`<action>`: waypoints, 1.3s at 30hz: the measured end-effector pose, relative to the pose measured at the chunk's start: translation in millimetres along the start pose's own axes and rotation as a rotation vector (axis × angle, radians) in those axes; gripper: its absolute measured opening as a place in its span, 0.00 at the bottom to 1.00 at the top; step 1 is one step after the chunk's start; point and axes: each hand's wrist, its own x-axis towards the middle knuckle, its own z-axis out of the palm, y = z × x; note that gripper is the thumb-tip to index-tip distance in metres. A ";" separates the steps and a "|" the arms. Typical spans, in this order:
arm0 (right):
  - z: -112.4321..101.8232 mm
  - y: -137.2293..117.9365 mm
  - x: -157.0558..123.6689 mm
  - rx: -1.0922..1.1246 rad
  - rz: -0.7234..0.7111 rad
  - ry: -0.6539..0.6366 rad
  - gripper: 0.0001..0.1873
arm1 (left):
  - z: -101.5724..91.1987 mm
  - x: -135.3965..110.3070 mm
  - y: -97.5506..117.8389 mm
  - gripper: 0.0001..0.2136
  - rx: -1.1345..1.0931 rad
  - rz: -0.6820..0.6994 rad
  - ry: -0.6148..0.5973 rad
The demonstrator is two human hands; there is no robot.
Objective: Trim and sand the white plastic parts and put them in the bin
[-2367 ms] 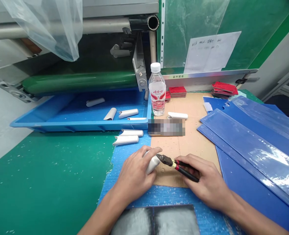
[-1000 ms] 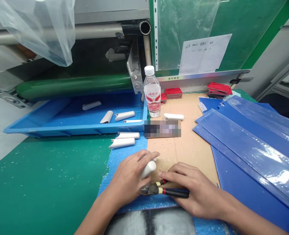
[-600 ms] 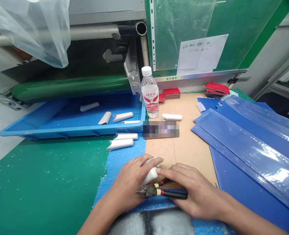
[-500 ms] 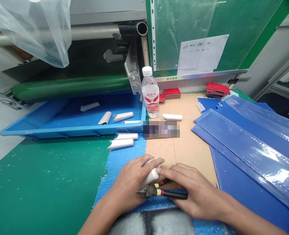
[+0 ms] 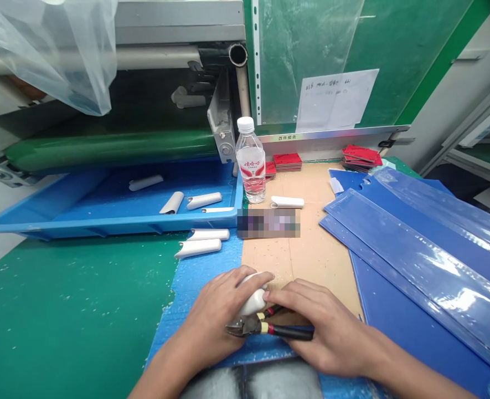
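Observation:
Near the front of the bench, my left hand (image 5: 220, 307) is closed around a white, smooth, rounded plastic piece (image 5: 253, 302). My right hand (image 5: 315, 321) is closed on a pair of cutting pliers (image 5: 284, 331) with black, red and yellow handles. The pliers' jaws lie beside my left palm, just below the white piece. My right index fingertip touches the right end of that piece. Two similar white plastic pieces (image 5: 201, 247) lie on the blue sheet beyond my left hand, and another white piece (image 5: 287, 202) rests on the cardboard. Part of the held piece is hidden by my fingers.
A blue tray (image 5: 103, 221) with several white pieces stands under a green conveyor roller (image 5: 115, 149). Behind the cardboard (image 5: 311, 249) are a water bottle (image 5: 252, 172) and stacks of red cards (image 5: 288, 162). Blue sheets with clear plastic sleeves (image 5: 411, 249) cover the right side.
The view has shifted slightly, so the scene sits a little further left. Both hands keep their hold on the white piece and the pliers, with hardly any movement.

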 end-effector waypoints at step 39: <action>-8.3 11.2 1.8 -0.040 0.196 0.244 0.21 | -31.0 -12.4 -32.3 0.30 0.193 -0.080 0.137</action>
